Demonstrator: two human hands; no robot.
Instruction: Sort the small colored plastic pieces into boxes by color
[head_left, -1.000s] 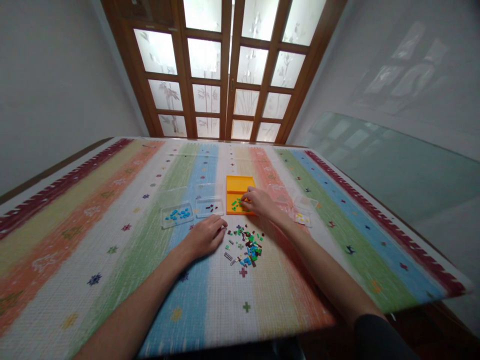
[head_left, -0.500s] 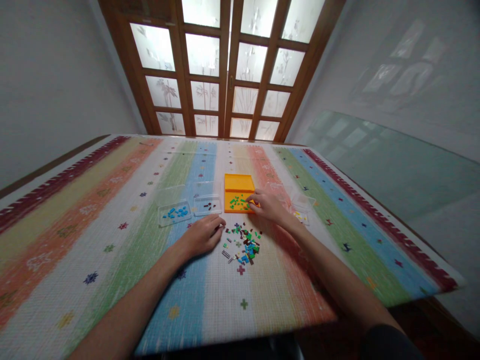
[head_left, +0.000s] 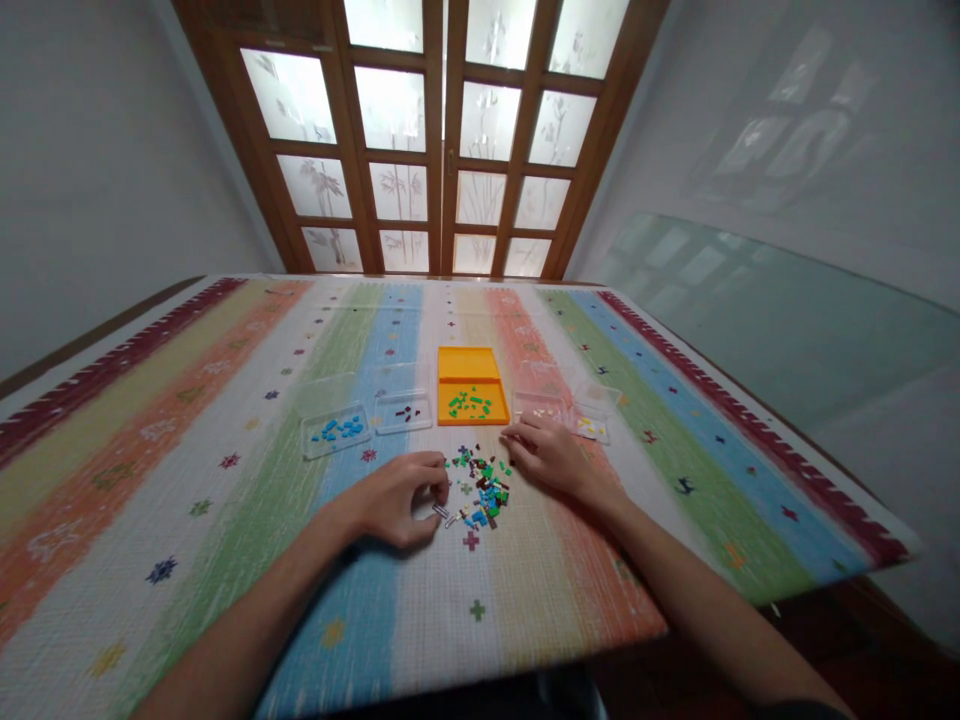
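My left hand (head_left: 405,497) is at the left edge of a loose pile of small toy building bricks (head_left: 491,497). Its thumb and index finger are apart, curved around a slim grey brick (head_left: 441,511) on the cloth. My right hand (head_left: 546,450) hovers or rests just right of the pile, fingers loosely bent and apart, with no brick visible in them. Beyond the pile stands an open orange box (head_left: 442,420) with green bricks (head_left: 471,404) in its near half. The pile mixes blue, green, dark brown and pale pieces.
Left of the orange box are clear trays with blue bricks (head_left: 337,430) and dark brown bricks (head_left: 407,412). To its right, a tray with pinkish pieces (head_left: 551,410) is partly behind my right hand, beside one with yellow pieces (head_left: 591,426). A striped cloth (head_left: 247,520) covers the table.
My right hand has drawn back from the orange box towards me. My left hand has moved nearer me, its thumb and fingers now spread beside the grey brick. The view has shifted slightly.
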